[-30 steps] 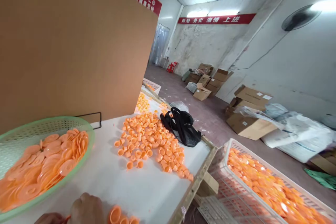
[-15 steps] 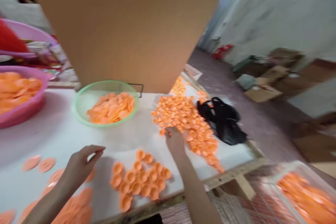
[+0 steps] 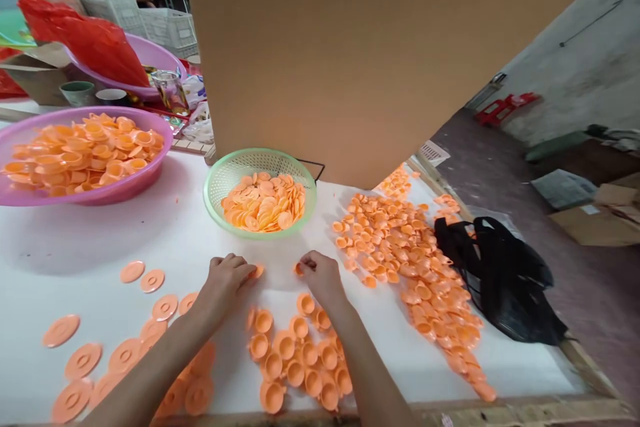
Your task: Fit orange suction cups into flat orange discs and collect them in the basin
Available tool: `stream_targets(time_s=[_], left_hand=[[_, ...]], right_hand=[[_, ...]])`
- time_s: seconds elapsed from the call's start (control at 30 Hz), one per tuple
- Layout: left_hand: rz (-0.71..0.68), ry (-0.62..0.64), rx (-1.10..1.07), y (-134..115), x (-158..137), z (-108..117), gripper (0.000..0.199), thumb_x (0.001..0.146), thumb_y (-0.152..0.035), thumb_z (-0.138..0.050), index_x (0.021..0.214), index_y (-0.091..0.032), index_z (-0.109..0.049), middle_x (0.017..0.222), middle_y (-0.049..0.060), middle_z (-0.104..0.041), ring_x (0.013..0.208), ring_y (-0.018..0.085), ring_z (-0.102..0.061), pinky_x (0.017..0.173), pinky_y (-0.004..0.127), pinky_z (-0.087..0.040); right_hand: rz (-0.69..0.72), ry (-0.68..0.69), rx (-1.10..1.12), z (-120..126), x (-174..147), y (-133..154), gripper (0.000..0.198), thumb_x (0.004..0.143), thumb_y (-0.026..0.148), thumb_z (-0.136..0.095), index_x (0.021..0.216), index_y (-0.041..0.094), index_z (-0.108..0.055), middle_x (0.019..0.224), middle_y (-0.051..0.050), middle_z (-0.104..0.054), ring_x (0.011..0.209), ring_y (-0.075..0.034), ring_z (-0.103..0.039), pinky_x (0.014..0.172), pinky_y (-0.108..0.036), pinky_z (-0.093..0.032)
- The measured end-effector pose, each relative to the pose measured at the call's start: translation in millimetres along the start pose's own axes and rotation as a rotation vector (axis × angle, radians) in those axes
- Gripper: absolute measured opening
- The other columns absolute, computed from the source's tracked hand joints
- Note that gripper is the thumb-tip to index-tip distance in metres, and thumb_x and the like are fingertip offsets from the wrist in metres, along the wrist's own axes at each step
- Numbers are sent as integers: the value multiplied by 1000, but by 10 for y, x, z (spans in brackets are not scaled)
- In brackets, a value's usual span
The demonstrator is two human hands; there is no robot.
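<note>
Left hand (image 3: 229, 278): one, back uppermost, forearm slanting in from the lower left; knuckles bent, fingertips directed right. Closed upon the left piece (image 3: 258, 271), orange, its free end showing past the fingertips.

Right hand (image 3: 321, 275): one, forearm slanting in from the lower right; fingers curled, tips directed left. Pinched upon the right piece (image 3: 298, 269), orange, small.

Position: both pieces stood apart, facing one another across a gap, above the desk (image 3: 185, 227), just on the near side of the green basket (image 3: 211, 203).

Orientation: left piece pointed right, its visible part longer from side to side than in height. Right piece protruded to the left; its long axis could not be told, the fingers covering most of it.

Near cups (image 3: 295, 372): one group, orange, between the forearms, mouths mostly upward.

Discs (image 3: 83, 360): orange, lying flat, around and beneath the left forearm's line of view.

Far cups (image 3: 385, 227): one heap, right of the right hand, mouths in mixed directions.

Black bag (image 3: 505, 287): one, beside that heap.
</note>
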State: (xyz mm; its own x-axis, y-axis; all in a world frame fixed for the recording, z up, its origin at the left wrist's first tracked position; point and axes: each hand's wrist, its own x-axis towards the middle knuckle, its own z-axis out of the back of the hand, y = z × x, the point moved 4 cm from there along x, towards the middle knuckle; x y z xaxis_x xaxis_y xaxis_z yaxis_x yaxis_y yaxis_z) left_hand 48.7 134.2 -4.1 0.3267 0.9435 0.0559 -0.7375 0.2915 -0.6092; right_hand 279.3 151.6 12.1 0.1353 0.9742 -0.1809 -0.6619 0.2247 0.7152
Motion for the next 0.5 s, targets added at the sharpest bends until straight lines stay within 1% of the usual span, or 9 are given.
stream_targets(time_s=[0.07, 0.1, 0.17, 0.23, 0.27, 0.33, 0.37, 0.43, 0.5], left_hand=[[-21, -12, -39, -68, 103, -3, 29, 95, -31, -43, 92, -24, -71, 90, 5, -69, 88, 19, -58, 78, 36, -32], [-38, -13, -44, -90, 134, -9, 27, 95, -30, -45, 90, -24, -71, 90, 5, -69, 89, 19, -58, 78, 36, -32], [-96, 6, -38, -129, 166, -50, 20, 91, -27, -53, 82, -24, -71, 91, 4, -69, 93, 20, -57, 80, 37, -31], [-112, 7, -42, -136, 177, -112, 12, 85, -23, -60, 81, -24, -70, 95, 3, -69, 97, 21, -57, 82, 37, -31], [-79, -14, -51, -119, 183, -138, 9, 84, -22, -62, 85, -23, -70, 99, 4, -69, 99, 22, -57, 82, 36, -32], [32, -82, -71, -64, 198, -173, 18, 82, -21, -63, 98, -22, -69, 106, 6, -68, 103, 23, -57, 82, 36, -33], [79, -102, -78, -38, 206, -188, 21, 82, -21, -63, 103, -22, -68, 107, 6, -68, 103, 24, -57, 82, 36, -34], [116, -88, -93, -8, 227, -215, 20, 83, -24, -62, 102, -22, -70, 100, 6, -69, 98, 23, -58, 82, 36, -35], [110, -50, -111, 7, 246, -220, 16, 85, -27, -60, 95, -22, -72, 91, 5, -69, 91, 22, -58, 81, 37, -36]], right_hand=[[-37, 22, 98, -72, 24, 41, 8, 70, 22, -57, 70, 19, -64, 64, 0, -64, 63, -15, -59, 61, -24, -44], [-56, 28, 130, -96, 34, 59, 8, 70, 23, -58, 69, 19, -64, 63, 0, -64, 61, -15, -59, 60, -24, -45], [-83, 33, 162, -129, 53, 95, 8, 70, 24, -58, 70, 18, -64, 62, 0, -64, 58, -14, -58, 57, -23, -45], [-98, 42, 174, -161, 70, 133, 9, 71, 25, -59, 71, 17, -64, 61, 0, -64, 55, -12, -56, 54, -22, -44], [-104, 50, 177, -180, 77, 151, 9, 71, 25, -59, 71, 17, -64, 61, 0, -63, 53, -12, -55, 53, -22, -44], [-113, 73, 173, -236, 87, 190, 9, 71, 24, -60, 72, 16, -64, 58, 1, -62, 49, -11, -53, 49, -21, -42], [-115, 87, 167, -274, 90, 212, 9, 72, 24, -60, 72, 16, -65, 57, 1, -61, 48, -10, -52, 48, -21, -41], [-110, 109, 148, -364, 93, 267, 8, 72, 23, -60, 71, 16, -65, 57, 2, -61, 47, -11, -52, 47, -21, -41], [-88, 115, 121, -451, 94, 334, 4, 70, 19, -61, 69, 17, -64, 59, 1, -62, 52, -11, -55, 51, -21, -42]])
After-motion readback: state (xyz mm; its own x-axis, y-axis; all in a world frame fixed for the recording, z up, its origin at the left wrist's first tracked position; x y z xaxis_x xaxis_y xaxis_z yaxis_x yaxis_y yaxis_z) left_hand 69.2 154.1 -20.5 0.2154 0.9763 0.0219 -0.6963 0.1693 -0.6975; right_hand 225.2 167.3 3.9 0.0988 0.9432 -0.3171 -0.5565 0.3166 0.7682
